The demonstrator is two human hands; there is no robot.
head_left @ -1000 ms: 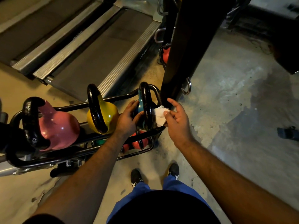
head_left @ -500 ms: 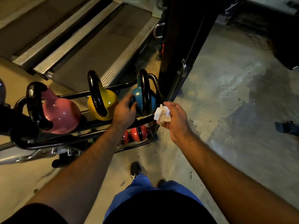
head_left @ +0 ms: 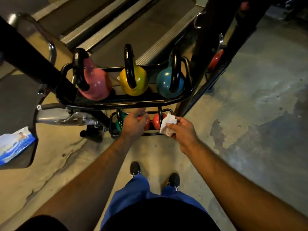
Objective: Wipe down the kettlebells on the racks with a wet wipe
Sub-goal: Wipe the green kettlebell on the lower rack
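A black two-tier rack [head_left: 126,102] stands in front of me. Its top tier holds a pink kettlebell [head_left: 96,84], a yellow kettlebell [head_left: 138,80] and a teal kettlebell [head_left: 164,82], all with black handles. On the lower tier sit a green kettlebell [head_left: 120,122] and two red kettlebells [head_left: 156,121]. My left hand [head_left: 134,122] hovers open over the lower tier, covering part of one red kettlebell. My right hand [head_left: 183,130] pinches a crumpled white wet wipe [head_left: 167,125] just right of the red kettlebells.
A blue and white wipes packet [head_left: 15,145] lies on a dark seat at the left. Treadmill decks [head_left: 116,27] run behind the rack. A dark post [head_left: 210,47] with another red kettlebell [head_left: 215,60] stands at the right. Stained concrete floor [head_left: 250,114] spreads right.
My left hand has let go of the teal kettlebell and dropped to the lower tier. My right hand with the wipe has come down beside the red kettlebells. My view has shifted left.
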